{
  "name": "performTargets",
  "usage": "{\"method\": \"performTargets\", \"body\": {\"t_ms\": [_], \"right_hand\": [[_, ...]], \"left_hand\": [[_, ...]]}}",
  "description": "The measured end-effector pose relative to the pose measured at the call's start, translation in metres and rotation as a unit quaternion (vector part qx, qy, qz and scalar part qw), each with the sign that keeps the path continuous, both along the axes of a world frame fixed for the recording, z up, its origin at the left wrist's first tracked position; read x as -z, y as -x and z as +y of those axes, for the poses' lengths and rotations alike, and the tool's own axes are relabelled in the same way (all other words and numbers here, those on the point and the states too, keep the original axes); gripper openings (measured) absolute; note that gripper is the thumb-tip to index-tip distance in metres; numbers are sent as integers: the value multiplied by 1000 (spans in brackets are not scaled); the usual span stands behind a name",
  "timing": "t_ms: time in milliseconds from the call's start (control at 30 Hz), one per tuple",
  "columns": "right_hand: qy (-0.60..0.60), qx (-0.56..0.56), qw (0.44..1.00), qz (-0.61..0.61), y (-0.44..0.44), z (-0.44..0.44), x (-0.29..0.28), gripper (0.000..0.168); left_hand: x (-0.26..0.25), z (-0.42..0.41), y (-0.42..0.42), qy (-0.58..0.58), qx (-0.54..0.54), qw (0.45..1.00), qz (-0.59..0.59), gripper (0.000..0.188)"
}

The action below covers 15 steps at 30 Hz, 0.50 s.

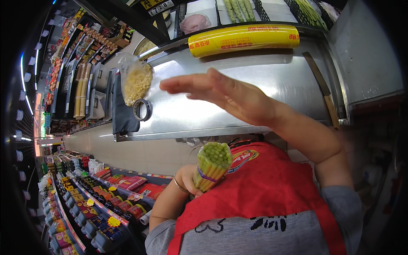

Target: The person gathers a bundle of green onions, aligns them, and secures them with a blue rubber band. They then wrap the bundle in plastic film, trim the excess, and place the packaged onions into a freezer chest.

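My left hand (188,180) is closed around a bundle of green vegetable stalks (212,165), held upright in front of the red apron. A purple band wraps the stalks, and their ends face the camera. My right hand (223,92) is raised over the stainless-steel table (197,118), fingers extended, with nothing in it. Beyond it lies a yellow-wrapped roll of plastic wrap (244,40). On the table's left are a clear plastic bag of pale yellow food pieces (137,81) and a dark roll of tape (142,110). Most of the left fingers are hidden.
A knife with a wooden handle (322,87) lies along the table's right edge. Dark cloth (122,119) hangs over the left corner. Vegetable trays (239,16) stand past the back rim. Stocked store shelves (95,204) line the lower left, across a tiled aisle (153,156).
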State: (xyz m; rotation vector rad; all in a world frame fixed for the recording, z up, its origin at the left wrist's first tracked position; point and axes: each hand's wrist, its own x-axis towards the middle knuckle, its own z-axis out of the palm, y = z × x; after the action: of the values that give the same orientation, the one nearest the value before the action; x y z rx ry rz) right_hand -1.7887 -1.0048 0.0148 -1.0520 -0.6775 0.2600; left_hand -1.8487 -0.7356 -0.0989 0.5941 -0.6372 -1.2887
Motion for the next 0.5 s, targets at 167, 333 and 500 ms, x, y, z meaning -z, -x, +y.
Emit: {"method": "performTargets", "body": {"t_ms": [167,333,500], "right_hand": [[106,-44,987,-111,30,38,4,71],[97,18,992,-84,39,18,-14,71],[-46,252,966,30,16,1,3,47]], "left_hand": [[-12,-7,18,-222,-93,967,84,68],[-16,-4,11,-186,-88,978,35,57],[1,-12,-12,39,-44,983,-172,61]]}}
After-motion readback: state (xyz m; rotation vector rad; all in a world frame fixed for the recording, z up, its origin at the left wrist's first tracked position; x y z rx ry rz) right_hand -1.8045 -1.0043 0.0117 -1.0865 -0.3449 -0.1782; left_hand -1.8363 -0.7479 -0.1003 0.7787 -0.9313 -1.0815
